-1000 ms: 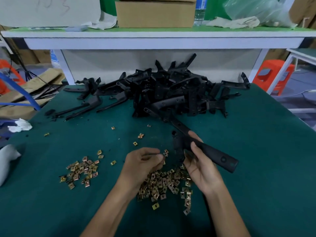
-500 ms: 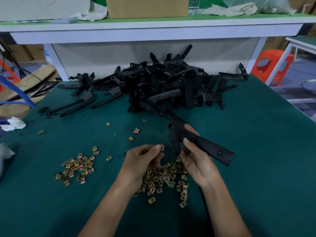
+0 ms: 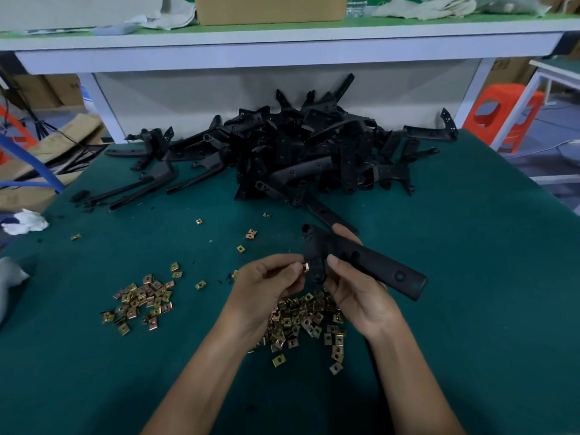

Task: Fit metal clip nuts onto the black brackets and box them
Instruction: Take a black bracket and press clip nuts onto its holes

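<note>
Our left hand (image 3: 266, 285) pinches a clip nut (image 3: 306, 267) against the bracket (image 3: 361, 262); our right hand (image 3: 357, 290) is clamped on that bracket above the green mat (image 3: 470, 277); main nut pile (image 3: 307, 321) sits under both wrists, smaller pile (image 3: 141, 299) to the left; strays between us and the bracket heap (image 3: 301, 152) at the far edge; cardboard box (image 3: 270, 7) on the shelf behind.

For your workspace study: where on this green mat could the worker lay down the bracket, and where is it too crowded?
Free: the mat right of the right hand, below the bracket pile; also the near left corner below the small clip pile. Crowded: the far middle under the brackets, and the big clip pile beneath both hands.
</note>
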Demonstrator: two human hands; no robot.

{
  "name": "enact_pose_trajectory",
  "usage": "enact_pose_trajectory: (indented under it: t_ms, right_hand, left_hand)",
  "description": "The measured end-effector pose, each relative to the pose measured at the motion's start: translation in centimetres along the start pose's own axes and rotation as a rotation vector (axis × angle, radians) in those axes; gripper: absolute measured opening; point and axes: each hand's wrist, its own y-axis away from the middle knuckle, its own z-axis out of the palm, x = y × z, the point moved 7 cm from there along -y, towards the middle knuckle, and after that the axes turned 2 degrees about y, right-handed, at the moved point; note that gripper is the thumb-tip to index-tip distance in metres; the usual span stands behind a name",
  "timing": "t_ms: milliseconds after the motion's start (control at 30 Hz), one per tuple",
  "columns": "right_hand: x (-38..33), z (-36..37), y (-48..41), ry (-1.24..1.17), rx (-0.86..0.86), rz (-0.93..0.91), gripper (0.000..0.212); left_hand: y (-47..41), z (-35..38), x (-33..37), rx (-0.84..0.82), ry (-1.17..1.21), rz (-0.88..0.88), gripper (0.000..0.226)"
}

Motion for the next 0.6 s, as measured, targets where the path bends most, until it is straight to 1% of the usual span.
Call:
enact_pose_trajectory:
  t_ms: [167, 267, 433, 600]
  right_hand:
    - [0.16, -0.02, -0.04, -0.015, -0.018, 0.011, 0.064]
    - [0.0, 0.0, -0.07, -0.012, -0.014, 0.002, 0.062]
    - [-0.07, 0.27, 0.04, -0.008, -0.004, -0.013, 0.049]
    - [-0.21, 0.44, 0.24, 0.033, -0.017, -0.01, 0.046]
  left_hand:
    - [-0.1, -0.12, -0.15, 0.037, 0.062, 0.001, 0.013]
    - [-0.05, -0.08, -0.06, 0.039, 0.092, 0.0, 0.013]
    - [0.05, 0.06, -0.07, 0.034, -0.009, 0.028, 0.012]
    - [0.17, 0.07, -0.12, 0.015, -0.096, 0.054, 0.013]
